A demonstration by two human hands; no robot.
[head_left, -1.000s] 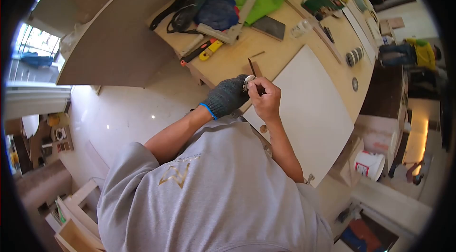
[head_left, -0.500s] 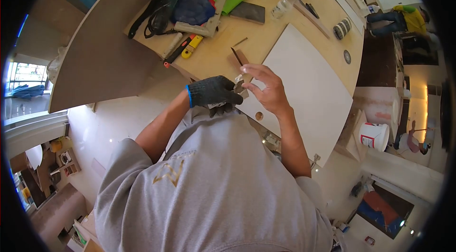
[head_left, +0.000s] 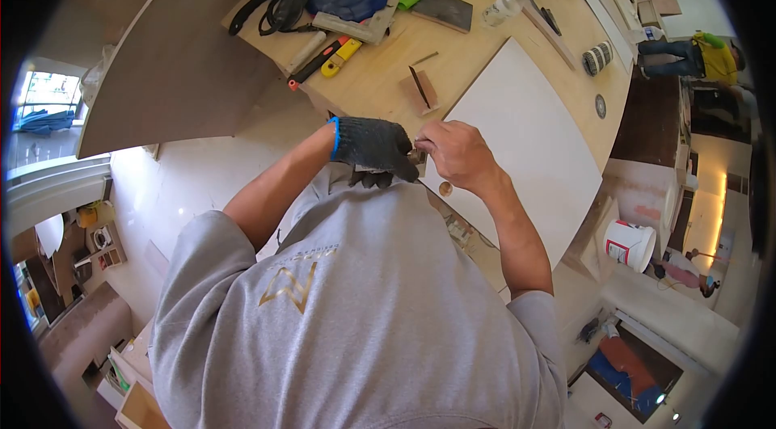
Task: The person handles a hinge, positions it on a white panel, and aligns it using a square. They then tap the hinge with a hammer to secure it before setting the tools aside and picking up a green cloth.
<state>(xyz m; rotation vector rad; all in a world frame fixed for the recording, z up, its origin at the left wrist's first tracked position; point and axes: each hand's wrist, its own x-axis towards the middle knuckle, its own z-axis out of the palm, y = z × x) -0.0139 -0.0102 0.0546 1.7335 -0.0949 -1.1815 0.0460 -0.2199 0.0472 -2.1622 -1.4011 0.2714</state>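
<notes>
Both hands have dropped back from the bench and now meet close to the chest, right at the near edge of the white panel. The gloved left hand is clenched around a small metal fitting, and the bare right hand pinches that same piece from the other side; most of it is hidden between the fingers. So the work has moved off the panel and into the hands. The small wood block with a dark blade across it lies untouched beyond the knuckles. Tools crowd the far bench: yellow knife, metal square. Open room lies over the bare panel to the right.
</notes>
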